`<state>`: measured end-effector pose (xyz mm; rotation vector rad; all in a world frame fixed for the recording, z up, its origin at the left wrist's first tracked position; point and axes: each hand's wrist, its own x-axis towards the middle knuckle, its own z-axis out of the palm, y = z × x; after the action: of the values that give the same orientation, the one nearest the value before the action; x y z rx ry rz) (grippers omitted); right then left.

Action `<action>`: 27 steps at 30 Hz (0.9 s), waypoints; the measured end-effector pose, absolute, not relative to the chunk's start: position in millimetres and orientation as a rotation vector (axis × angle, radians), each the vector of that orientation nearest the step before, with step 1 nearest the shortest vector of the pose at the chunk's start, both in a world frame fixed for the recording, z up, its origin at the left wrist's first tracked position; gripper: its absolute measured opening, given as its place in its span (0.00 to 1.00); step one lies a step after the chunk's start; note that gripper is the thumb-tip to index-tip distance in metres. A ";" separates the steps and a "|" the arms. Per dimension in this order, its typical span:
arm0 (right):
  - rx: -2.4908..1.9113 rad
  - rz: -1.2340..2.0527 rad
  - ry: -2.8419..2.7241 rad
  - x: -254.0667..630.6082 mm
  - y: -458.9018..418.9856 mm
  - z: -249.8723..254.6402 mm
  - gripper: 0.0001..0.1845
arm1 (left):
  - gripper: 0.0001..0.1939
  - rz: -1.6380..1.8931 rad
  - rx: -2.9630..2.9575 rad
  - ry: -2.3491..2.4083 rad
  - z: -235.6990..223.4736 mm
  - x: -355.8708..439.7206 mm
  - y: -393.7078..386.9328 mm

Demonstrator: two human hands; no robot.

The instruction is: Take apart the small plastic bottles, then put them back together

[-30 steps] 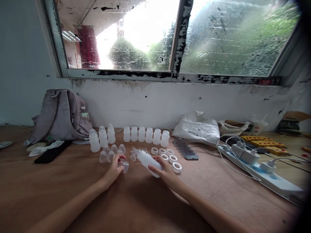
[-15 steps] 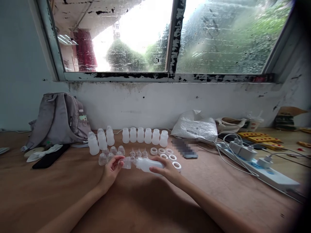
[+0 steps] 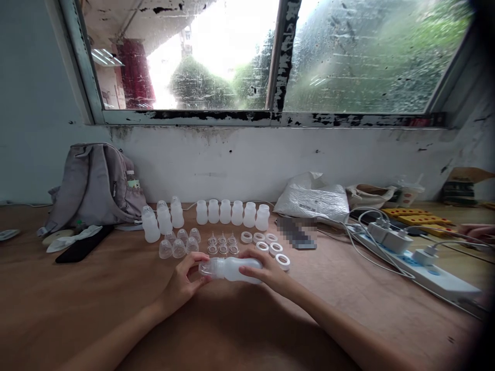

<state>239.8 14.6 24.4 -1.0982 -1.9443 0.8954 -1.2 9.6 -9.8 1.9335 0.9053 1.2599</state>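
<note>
head view: the person's two hands meet over the near part of the desk (image 3: 348,293), one bottle between them.
bottle in hand: frosted white bottle (image 3: 242,269), lying sideways above the desk, its mouth end toward the left.
left hand: the left hand (image 3: 181,282) grips the clear cap (image 3: 210,268) between thumb and fingers, the cap at the bottle's mouth end; whether fully seated, cannot tell.
right hand: the right hand (image 3: 268,270) is wrapped around the bottle's base end.
capped bottles: three capped bottles (image 3: 164,221) stand upright at the left, near the backpack (image 3: 91,188).
uncapped bottles: six uncapped bottles (image 3: 237,214) upright in a row near the wall.
loose parts: six clear domes (image 3: 178,249), six teats (image 3: 223,248) and six white rings (image 3: 276,254), grouped left to right beyond the hands.
right edge: part of another person's hand (image 3: 474,232).
</note>
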 end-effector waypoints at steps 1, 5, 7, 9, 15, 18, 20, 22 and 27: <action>-1.095 0.910 -1.943 239.7 14.4 24.5 0.14 | 0.14 1.246 1.960 0.919 -9.0 -1.4 8.4; -1.067 0.939 -1.952 239.2 13.0 25.4 0.14 | 0.17 1.184 2.075 0.938 -4.9 -2.8 4.2; -1.051 0.932 -1.968 238.4 12.1 25.2 0.14 | 0.17 1.187 2.098 0.926 -3.9 -2.9 3.0; -1.046 0.904 -1.967 237.4 11.5 23.3 0.13 | 0.17 1.189 2.082 0.921 -4.2 -1.8 2.2; -1.037 0.783 -1.847 235.4 9.8 10.4 0.19 | 0.16 1.206 1.985 0.896 -8.8 7.6 -2.5; -1.011 0.766 -1.848 235.9 4.4 7.3 0.20 | 0.16 1.227 1.989 0.884 -9.3 9.2 -7.8; -0.994 0.748 -1.872 236.1 -1.0 7.9 0.20 | 0.16 1.238 2.007 0.871 -8.8 8.2 -11.7; -0.980 0.714 -1.910 235.8 -6.8 10.3 0.20 | 0.17 1.239 2.019 0.861 -7.9 6.8 -15.1; -0.941 0.587 -1.994 234.3 -16.4 16.8 0.18 | 0.17 1.228 2.014 0.838 -5.8 4.9 -19.1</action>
<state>234.3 -16.4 16.8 -0.9408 -1.9937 0.5875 4.9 -19.1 -5.8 2.0137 0.8382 1.2280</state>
